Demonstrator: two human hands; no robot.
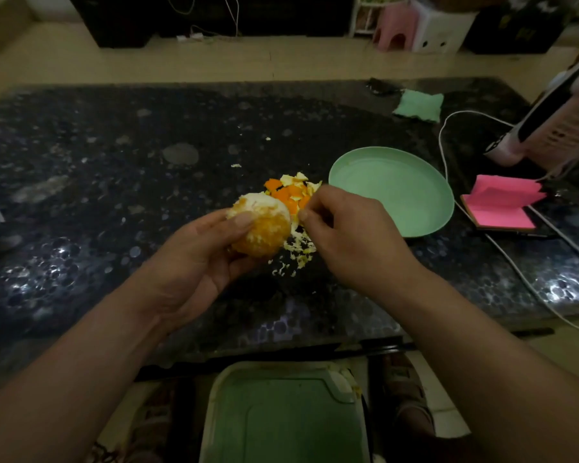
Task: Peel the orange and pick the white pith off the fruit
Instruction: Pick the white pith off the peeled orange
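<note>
The work surface is a dark speckled stone table (114,162) that spans the frame, with pale beige floor (147,58) beyond it. At the far right of the room stands a pink stool (395,28). A green cloth (418,105), a white cable (443,152) and a pink sticky-note pad (502,205) lie on the right part of the table.

The left hand (194,262) holds the orange (264,228) above the table centre, with the fingers curled under it and the thumb pressed on top. The fruit is largely peeled; white pith remains on its upper side. The right hand (351,235) sits just right of the orange with its fingers curled and thumb and forefinger pinched together. Whether a scrap is held cannot be determined. Orange peel pieces (288,192) lie on the table behind the hands, and pith scraps (298,252) lie beneath them.

The green plate (391,192) stands just right of the peel; its inner face shows plain green. Below the table edge is a green, white-rimmed tray (281,412).
</note>
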